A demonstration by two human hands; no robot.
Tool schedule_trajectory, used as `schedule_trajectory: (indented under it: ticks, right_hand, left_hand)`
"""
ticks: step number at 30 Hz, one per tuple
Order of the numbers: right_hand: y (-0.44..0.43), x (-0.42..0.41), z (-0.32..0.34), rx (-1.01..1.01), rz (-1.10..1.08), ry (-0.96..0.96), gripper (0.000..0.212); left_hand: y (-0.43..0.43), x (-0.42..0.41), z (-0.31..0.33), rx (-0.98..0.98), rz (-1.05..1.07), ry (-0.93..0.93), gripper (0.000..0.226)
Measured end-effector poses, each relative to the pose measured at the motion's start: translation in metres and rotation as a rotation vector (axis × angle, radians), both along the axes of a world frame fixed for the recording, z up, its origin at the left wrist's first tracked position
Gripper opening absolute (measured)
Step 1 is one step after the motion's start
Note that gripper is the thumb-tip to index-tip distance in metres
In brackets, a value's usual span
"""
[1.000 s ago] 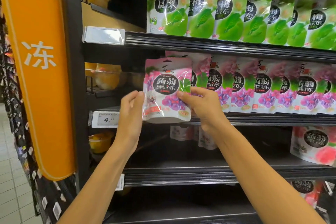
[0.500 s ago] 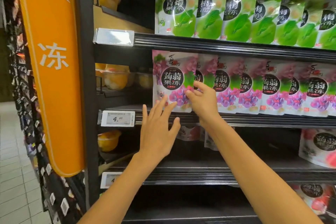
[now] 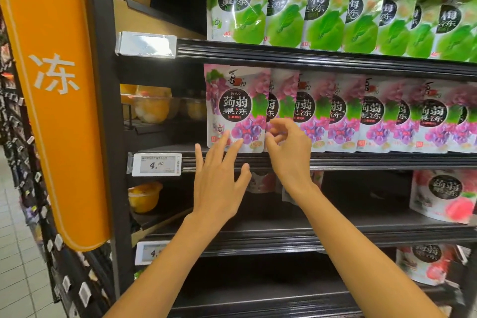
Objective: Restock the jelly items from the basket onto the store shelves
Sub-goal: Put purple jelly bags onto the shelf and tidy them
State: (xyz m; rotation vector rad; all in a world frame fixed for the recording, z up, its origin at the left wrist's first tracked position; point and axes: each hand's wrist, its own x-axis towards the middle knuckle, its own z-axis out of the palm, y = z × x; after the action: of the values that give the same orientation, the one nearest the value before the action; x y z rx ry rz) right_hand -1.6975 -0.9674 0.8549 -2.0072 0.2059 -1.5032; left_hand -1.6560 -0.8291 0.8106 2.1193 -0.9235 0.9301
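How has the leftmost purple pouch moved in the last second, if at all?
Yes. The purple pouch went up and back: its bottom was level with the price tag; now it stands on the shelf above the tag.

Right hand (image 3: 286,152) covering second grape pouch (image 3: 282,95) lower half. Left forearm (image 3: 167,261) blocking bottom price tag (image 3: 144,253), small print unreadable. Green pouches (image 3: 240,2) cropped up top.
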Motion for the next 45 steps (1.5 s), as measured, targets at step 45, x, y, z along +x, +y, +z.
schedule_trajectory:
  ticks: [45]
  right_hand:
    - [-0.118, -0.053, -0.004, 0.390, -0.284, 0.133, 0.030]
  left_hand:
    - [-0.081, -0.021, 0.011, 0.038, 0.069, -0.031, 0.057]
